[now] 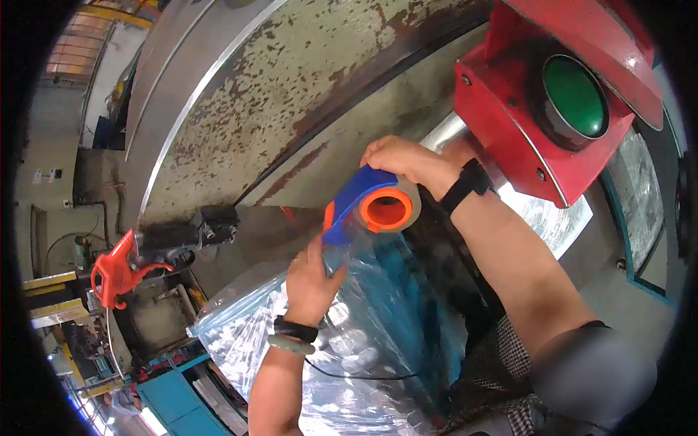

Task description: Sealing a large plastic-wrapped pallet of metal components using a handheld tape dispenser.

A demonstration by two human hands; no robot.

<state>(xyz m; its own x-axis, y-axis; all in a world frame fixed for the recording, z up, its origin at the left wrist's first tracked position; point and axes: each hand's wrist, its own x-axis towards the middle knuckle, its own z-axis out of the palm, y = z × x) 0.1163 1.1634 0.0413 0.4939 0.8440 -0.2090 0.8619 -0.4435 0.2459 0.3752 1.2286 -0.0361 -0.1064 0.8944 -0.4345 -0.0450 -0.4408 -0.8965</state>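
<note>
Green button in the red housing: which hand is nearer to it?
Right. In the picture, the right hand is left of and below the green button, at the tape dispenser; the left hand is farther left and lower, near the dispenser's lower end.

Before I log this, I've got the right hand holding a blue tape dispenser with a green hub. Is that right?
Not quite: the hub is orange, not green, as the head view shows. The right hand does hold the blue tape dispenser.
</note>
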